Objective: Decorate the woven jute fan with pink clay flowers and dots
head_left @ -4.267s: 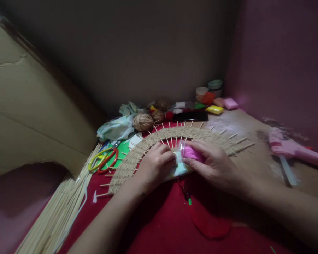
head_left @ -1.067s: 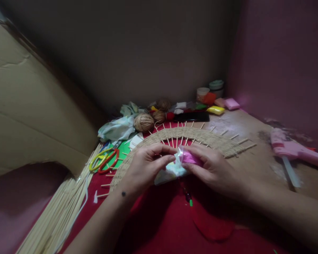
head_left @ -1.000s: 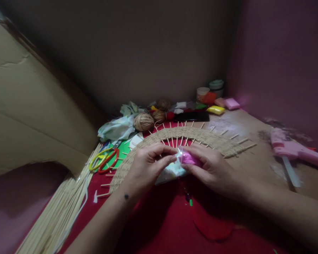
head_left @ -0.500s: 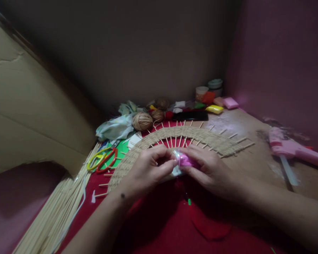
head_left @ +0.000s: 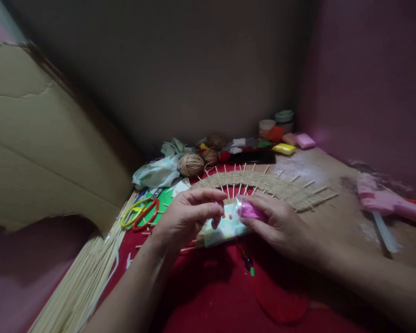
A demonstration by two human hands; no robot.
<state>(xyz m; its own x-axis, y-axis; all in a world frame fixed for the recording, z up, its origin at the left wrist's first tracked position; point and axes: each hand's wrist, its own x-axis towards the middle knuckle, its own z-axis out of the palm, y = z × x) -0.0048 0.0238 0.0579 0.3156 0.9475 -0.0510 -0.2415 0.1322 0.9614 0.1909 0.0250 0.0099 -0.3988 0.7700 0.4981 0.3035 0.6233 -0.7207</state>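
My right hand [head_left: 277,222] pinches a clear packet of pink clay [head_left: 251,210] above the woven piece. To its left, my left hand [head_left: 190,215] has its thumb and fingertips together, with a small bit of pink at the tips. Under both hands is a pale patterned piece [head_left: 220,231] with a small pink dot on it. It lies at the inner side of the fan-shaped woven twine piece [head_left: 242,178], whose thin sticks poke out along the edge. A red tassel [head_left: 280,296] with beads hangs below.
Twine balls [head_left: 191,165], patterned cloth [head_left: 157,172] and a dark phone [head_left: 253,157] stand behind. Scissors [head_left: 145,215] and long sticks [head_left: 76,273] lie left. Clay packets [head_left: 284,149], cups [head_left: 266,127] and a pink glue gun [head_left: 384,196] are at right, cardboard [head_left: 48,134] at left.
My left hand has drawn back left from the packet, with a bit of pink at its fingertips. More of the pale patterned piece shows. The whole view has shifted slightly.
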